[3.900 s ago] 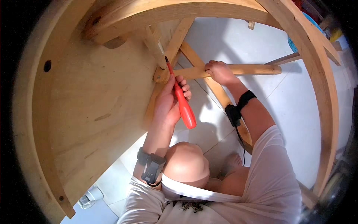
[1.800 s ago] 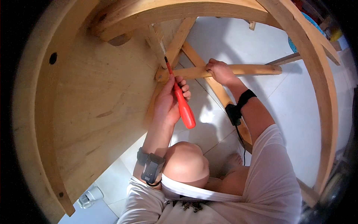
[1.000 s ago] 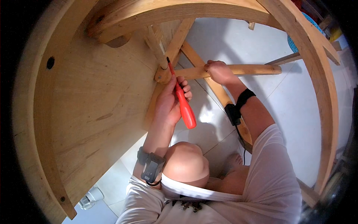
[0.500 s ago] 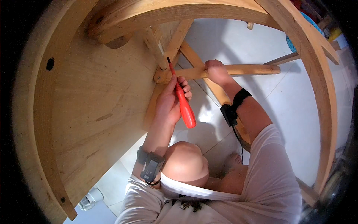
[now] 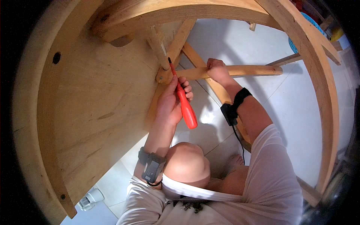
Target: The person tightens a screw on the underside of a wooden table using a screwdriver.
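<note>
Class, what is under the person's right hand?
A wooden crossbar shows on both sides of the right hand; the stretch directly beneath is covered and cannot be seen.

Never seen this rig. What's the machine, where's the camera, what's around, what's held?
There's no machine: a person works with two bare hands, each with a dark device strapped near the wrist. The view comes from the left of two fisheye cameras on the head, looking down, so straight edges bend near the rim.

The left grip holds a red screwdriver, its dark tip pointing away from the person. The right grip is at a wooden bar that crosses a second bar; whether its fingers hold something small can't be made out.

A large wooden panel fills the left side, curved wooden pieces frame the scene, and pale floor tiles show underneath.
</note>
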Tool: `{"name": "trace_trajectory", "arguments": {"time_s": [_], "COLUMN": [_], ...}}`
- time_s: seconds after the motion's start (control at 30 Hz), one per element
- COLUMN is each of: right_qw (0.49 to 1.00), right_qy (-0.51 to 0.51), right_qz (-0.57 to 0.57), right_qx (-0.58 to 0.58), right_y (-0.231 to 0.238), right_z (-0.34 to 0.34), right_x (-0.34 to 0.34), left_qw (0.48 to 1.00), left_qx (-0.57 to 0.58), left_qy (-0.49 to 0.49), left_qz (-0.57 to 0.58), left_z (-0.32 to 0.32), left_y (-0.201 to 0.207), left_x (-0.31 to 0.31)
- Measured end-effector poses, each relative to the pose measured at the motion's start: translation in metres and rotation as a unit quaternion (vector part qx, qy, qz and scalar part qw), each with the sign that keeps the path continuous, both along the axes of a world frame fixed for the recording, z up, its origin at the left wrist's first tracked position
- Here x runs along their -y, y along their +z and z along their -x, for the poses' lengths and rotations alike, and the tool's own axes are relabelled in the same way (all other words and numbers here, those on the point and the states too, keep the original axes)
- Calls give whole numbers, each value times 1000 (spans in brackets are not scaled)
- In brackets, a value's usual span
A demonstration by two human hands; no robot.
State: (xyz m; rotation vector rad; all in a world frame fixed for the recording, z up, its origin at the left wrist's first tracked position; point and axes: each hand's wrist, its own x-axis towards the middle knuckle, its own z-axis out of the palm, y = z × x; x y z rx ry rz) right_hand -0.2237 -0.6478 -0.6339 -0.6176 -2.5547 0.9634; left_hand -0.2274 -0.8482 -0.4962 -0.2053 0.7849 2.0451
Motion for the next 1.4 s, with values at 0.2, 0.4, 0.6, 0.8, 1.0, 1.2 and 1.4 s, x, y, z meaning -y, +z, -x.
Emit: {"name": "trace_trajectory", "arguments": {"time_s": [0.2, 0.4, 0.6, 0.8, 1.0, 1.2, 1.4], "right_qw": [993, 994, 990, 989, 992, 989, 989], "right_qy": [31, 91, 125, 91, 71, 49, 44], "right_qz": [62, -31, -64, -111, -104, -131, -137], "right_qx": [94, -45, -30, 17, 31, 52, 38], "right_y": [-7, -11, -9, -14, -11, -10, -15], "right_z": [3, -9, -9, -8, -10, -9, -8], "right_x": [-8, -4, -10, -6, -5, -2, -4], "left_qw": [1000, 1000, 1000, 1000, 1000, 1000, 1000], "left_qx": [9, 8, 5, 12, 10, 11, 8], "left_qy": [-8, 2, 9, 0, 3, 6, 7], "left_qz": [-15, 0, 4, -16, -10, -1, 0], "left_z": [1, 0, 0, 3, 1, 0, 0], "left_y": [-4, 0, 2, -2, 0, 1, 1], "left_x": [-1, -3, -4, -1, -2, -4, -4]}}
